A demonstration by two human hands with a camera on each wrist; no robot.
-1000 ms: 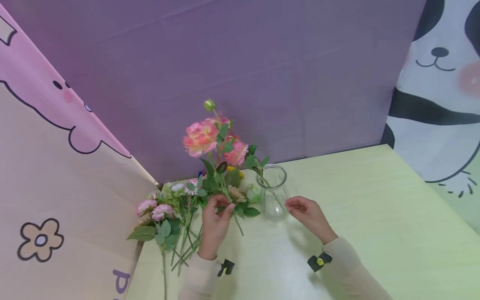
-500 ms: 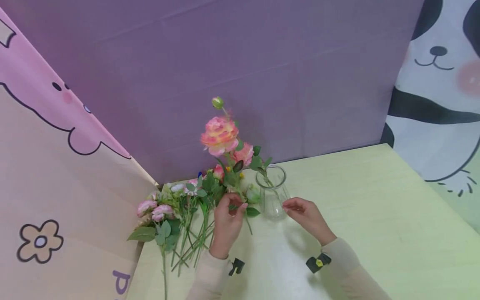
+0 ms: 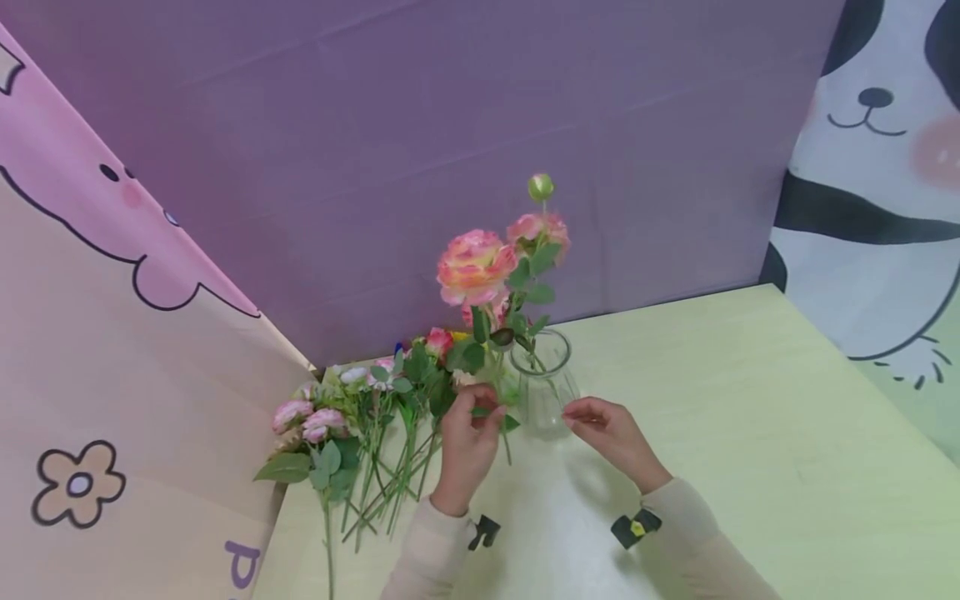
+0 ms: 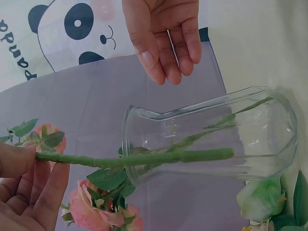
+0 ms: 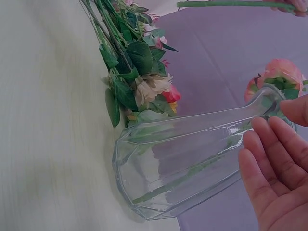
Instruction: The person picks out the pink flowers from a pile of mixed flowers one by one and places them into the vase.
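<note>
My left hand [image 3: 472,446] pinches the green stem [image 4: 106,160] of an artificial flower with a large pink-orange bloom [image 3: 475,268] and a green bud [image 3: 541,187]. The stem's cut end hangs below the fingers, left of a clear glass vase [image 3: 545,408] in the head view; in the left wrist view it overlaps the glass. The vase stands upright on the table, a thin stem [image 5: 187,175] leaning inside it. Beside the vase's right side is my right hand [image 3: 615,437], fingers extended and holding nothing, fingertips close to the glass.
Several artificial flowers lie left of the left hand, with pink blooms [image 3: 325,424] and crossing stems [image 3: 365,492]. A pale green bloom [image 4: 261,198] lies by the vase base. A purple backdrop [image 3: 450,108] rises behind the table [image 3: 750,433].
My left hand has moved right toward the vase with the flower. The bud and large bloom have swung rightward, the bud now above the vase. My right hand has shifted slightly left.
</note>
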